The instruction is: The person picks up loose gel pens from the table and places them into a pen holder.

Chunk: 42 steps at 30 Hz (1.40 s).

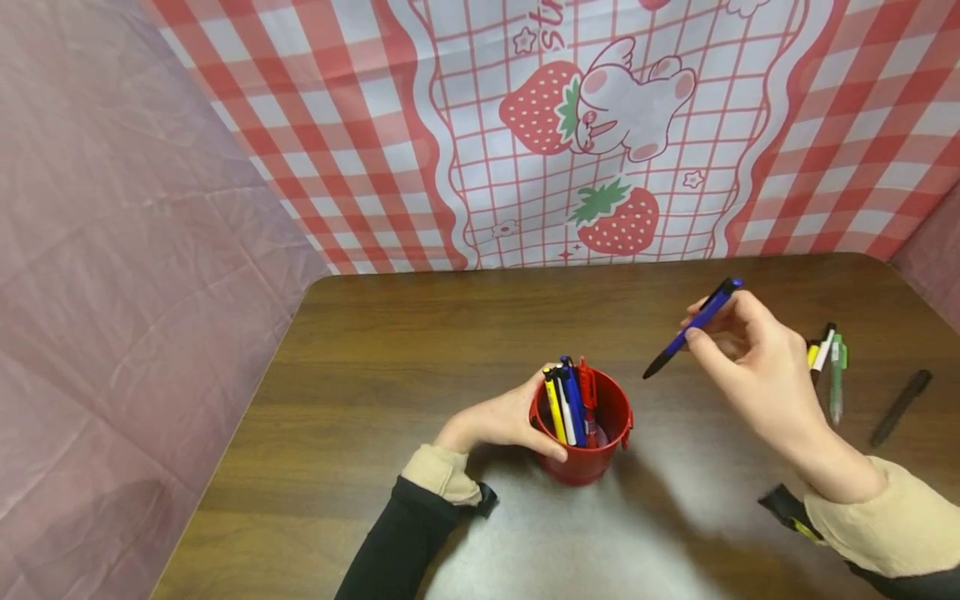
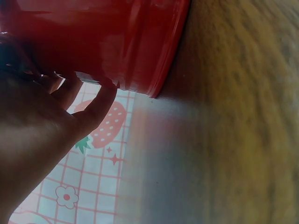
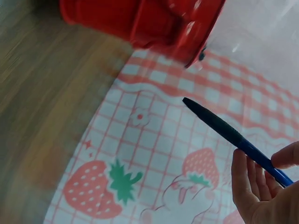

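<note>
A small red bucket stands on the wooden table with several pens in it: a yellow pen, a white one, a blue one and a red pen. My left hand grips the bucket from its left side, thumb across the front; the left wrist view shows the fingers against its wall. Up and to the right of the bucket, my right hand pinches a blue pen between thumb and fingers. Its black tip points down toward the bucket and is apart from it, as the right wrist view also shows.
At the right of the table lie a green pen, a white pen, a yellow pen partly hidden by the right hand, and a dark pen. A checked strawberry cloth hangs behind the table's back edge.
</note>
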Available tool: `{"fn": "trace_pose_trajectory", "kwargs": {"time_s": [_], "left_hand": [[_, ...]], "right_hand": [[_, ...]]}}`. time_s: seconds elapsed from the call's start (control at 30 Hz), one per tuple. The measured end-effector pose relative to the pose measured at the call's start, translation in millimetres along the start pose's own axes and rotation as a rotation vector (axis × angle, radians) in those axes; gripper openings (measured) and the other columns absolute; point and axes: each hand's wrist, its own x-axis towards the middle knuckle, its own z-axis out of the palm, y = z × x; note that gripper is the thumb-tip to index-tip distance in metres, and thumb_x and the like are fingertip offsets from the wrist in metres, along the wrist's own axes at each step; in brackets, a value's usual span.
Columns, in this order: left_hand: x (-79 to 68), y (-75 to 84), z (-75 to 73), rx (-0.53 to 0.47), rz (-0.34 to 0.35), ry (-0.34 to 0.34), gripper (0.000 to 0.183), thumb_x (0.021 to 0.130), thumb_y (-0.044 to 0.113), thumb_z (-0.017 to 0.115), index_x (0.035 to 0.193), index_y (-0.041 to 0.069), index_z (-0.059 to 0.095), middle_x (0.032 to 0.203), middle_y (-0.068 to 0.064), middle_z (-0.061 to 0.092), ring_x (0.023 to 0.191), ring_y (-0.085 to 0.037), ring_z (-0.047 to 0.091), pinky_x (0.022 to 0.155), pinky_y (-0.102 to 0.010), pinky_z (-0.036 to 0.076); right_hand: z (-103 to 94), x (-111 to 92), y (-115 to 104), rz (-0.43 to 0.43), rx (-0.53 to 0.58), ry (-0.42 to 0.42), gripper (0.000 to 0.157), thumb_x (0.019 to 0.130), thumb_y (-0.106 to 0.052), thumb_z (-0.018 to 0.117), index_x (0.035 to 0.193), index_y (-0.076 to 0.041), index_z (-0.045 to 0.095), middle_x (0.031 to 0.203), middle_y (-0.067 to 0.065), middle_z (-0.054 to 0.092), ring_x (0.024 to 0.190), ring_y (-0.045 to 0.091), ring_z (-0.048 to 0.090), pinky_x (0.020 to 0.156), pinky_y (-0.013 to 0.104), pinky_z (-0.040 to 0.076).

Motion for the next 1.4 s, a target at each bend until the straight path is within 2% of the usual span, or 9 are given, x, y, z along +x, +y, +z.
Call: {"fn": "trace_pose_trajectory", "kwargs": {"time_s": [0.17,0.3,0.53,0.7,0.93,1.1,1.2,1.3,1.4], "left_hand": [[1.3,-0.7,-0.8,0.023,0.038,0.006,0.088,0.067,0.005,0.078,0.134,0.02,0.023,0.129,0.003,0.043,0.114,-0.006,0.044,0.097,-0.022,0.039],[3.0,-1.6,-0.8,0.033,0.074,0.004,0.09,0.066,0.002,0.079,0.134,0.018,0.022,0.13,0.001,0.043,0.115,-0.007,0.045,0.098,-0.023,0.039],[2.7,-2.4,0.4,0.04,0.057,0.013,0.091,0.065,0.005,0.08,0.134,0.018,0.022,0.128,0.001,0.045,0.113,-0.006,0.046,0.099,-0.022,0.037],[3.3,-2.2,0.2,0.025,0.06,0.002,0.09,0.066,0.003,0.079,0.134,0.019,0.021,0.128,0.001,0.044,0.112,-0.007,0.046,0.098,-0.023,0.038],[1.0,2.5,1.1,0.03,0.042,0.007,0.086,0.067,0.004,0.078,0.132,0.016,0.024,0.125,0.001,0.045,0.111,-0.006,0.047,0.097,-0.022,0.039],[2.6,-1.4,0.4,0.029,0.055,0.009,0.088,0.066,0.004,0.079,0.132,0.017,0.022,0.126,0.001,0.045,0.111,-0.006,0.048,0.097,-0.022,0.039],[2.9,-1.9,0.0,0.025,0.06,0.005,0.088,0.066,0.003,0.079,0.132,0.017,0.022,0.126,0.0,0.045,0.111,-0.007,0.048,0.096,-0.023,0.04],[3.2,-2.2,-0.6,0.025,0.056,0.005,0.088,0.066,0.003,0.079,0.132,0.017,0.022,0.126,0.0,0.045,0.111,-0.006,0.048,0.096,-0.023,0.04],[3.3,-2.6,-1.3,0.028,0.044,0.006,0.088,0.067,0.003,0.078,0.132,0.017,0.021,0.126,0.0,0.045,0.111,-0.006,0.048,0.095,-0.022,0.04]], "right_hand": [[7.3,-6.9,-12.1,-0.078,0.09,-0.021,0.024,0.081,0.005,0.061,0.104,0.0,0.055,0.089,-0.011,0.062,0.081,-0.002,0.06,0.067,0.006,0.046],[16.5,-11.5,-14.6,-0.115,0.073,-0.058,0.026,0.08,0.005,0.062,0.103,0.0,0.054,0.089,-0.009,0.06,0.08,-0.002,0.06,0.068,0.007,0.047],[31.2,-15.8,-7.4,-0.077,0.033,-0.114,0.022,0.077,0.007,0.063,0.096,-0.003,0.058,0.087,0.006,0.062,0.077,-0.005,0.056,0.07,0.004,0.044],[38.4,-16.7,-0.7,-0.08,-0.033,-0.137,0.011,0.083,-0.002,0.062,0.092,-0.008,0.061,0.086,0.004,0.064,0.077,-0.006,0.054,0.069,0.003,0.043],[47.8,-18.9,8.5,-0.136,-0.146,-0.202,0.006,0.086,-0.01,0.061,0.092,-0.01,0.062,0.087,-0.003,0.062,0.076,0.003,0.057,0.068,0.011,0.047],[54.8,-18.7,12.4,-0.163,-0.175,-0.209,0.017,0.082,-0.008,0.066,0.097,-0.007,0.058,0.085,-0.002,0.063,0.073,0.008,0.059,0.066,0.021,0.051],[58.2,-17.8,14.1,-0.18,-0.176,-0.215,0.024,0.08,-0.007,0.069,0.101,-0.005,0.057,0.083,-0.001,0.062,0.07,0.007,0.058,0.064,0.022,0.051],[60.4,-16.4,15.1,-0.19,-0.191,-0.252,0.026,0.08,-0.008,0.069,0.103,-0.004,0.057,0.083,-0.001,0.059,0.07,0.007,0.056,0.063,0.025,0.051],[62.0,-15.1,15.4,-0.183,-0.228,-0.308,0.022,0.08,-0.01,0.069,0.099,-0.005,0.059,0.081,-0.001,0.056,0.069,0.008,0.053,0.059,0.026,0.049]]}}
